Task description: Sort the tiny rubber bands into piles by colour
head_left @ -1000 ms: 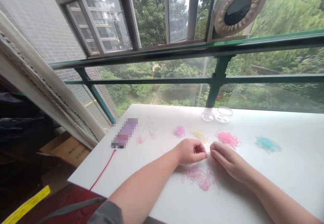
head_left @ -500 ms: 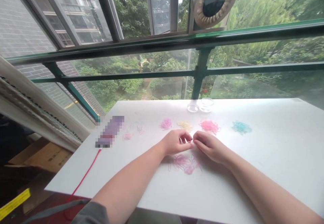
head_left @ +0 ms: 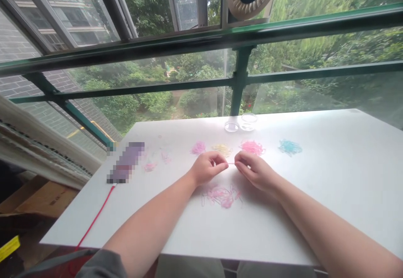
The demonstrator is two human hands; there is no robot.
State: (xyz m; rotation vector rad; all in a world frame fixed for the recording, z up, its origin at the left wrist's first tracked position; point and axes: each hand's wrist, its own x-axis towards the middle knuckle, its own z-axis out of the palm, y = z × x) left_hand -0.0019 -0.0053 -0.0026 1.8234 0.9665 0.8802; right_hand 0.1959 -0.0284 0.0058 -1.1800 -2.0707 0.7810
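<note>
A thin pink rubber band (head_left: 231, 163) is drawn straight across the small gap between my two hands. My left hand (head_left: 209, 167) pinches one end with thumb and forefinger. The other end sits in the closed fingertips of my right hand (head_left: 252, 167). Just below them on the table lies a loose pile of pale pink bands (head_left: 222, 196). Beyond my hands are separate small piles: purple bands (head_left: 198, 147), yellow bands (head_left: 221, 149), bright pink bands (head_left: 252, 147) and teal bands (head_left: 290, 146).
Two clear round containers (head_left: 248, 120) stand at the back edge of the white table (head_left: 340, 177). A blurred-out purple phone-like object (head_left: 127, 160) with a red cord (head_left: 97, 215) lies at the left. Faint pale bands (head_left: 151, 167) are near it. Green railing (head_left: 189, 83) runs behind.
My hands have moved slightly apart, and the pink band is now stretched visibly between them. The whole view has shifted a little, so everything sits further left and higher.
</note>
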